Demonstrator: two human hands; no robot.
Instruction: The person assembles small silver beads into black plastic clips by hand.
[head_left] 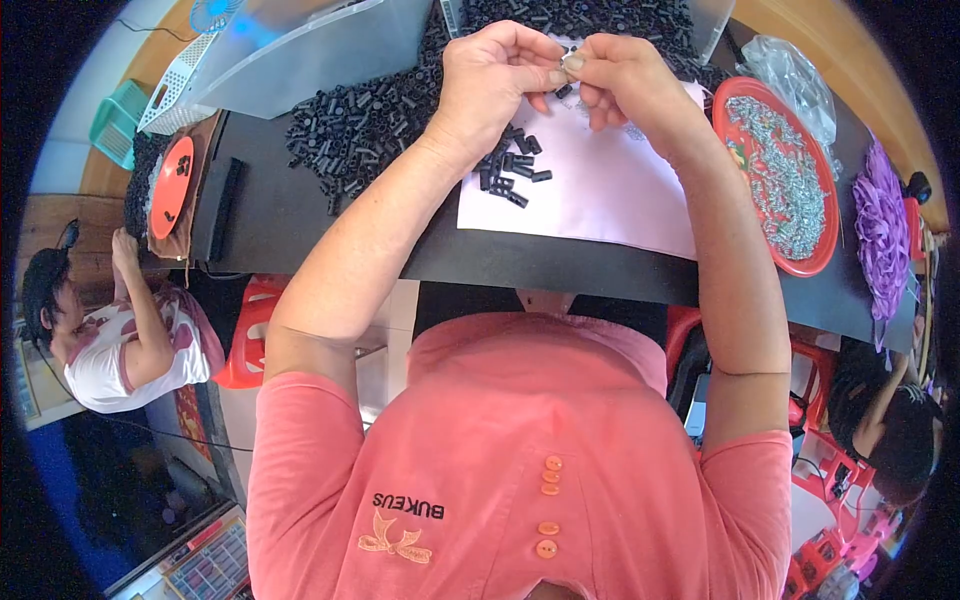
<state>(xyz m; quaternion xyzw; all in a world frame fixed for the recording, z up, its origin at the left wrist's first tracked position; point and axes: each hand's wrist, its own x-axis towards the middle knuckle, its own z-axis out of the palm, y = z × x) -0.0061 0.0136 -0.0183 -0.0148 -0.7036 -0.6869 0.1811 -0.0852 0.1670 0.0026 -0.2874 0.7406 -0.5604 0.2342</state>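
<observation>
My left hand [492, 82] and my right hand [628, 88] meet over a pale pinkish-white sheet [590, 205] on the dark table. Thumbs and fingertips of both are pinched together on a small black and silver part [570, 52], mostly covered by the fingers. Short black plastic tubes [512, 175] lie loose on the sheet beneath my left wrist. A large heap of similar black tubes [350, 130] spreads over the table to the left. Right of my right forearm sits a red oval tray [832, 235] full of small silver metal pieces [790, 180].
A clear plastic bin [300, 60] stands at the back left. A clear plastic bag [795, 75] and a purple bundle [880, 230] lie at the right. Red plate [170, 205] and black bar [224, 208] are at the left. Other people sit on both sides.
</observation>
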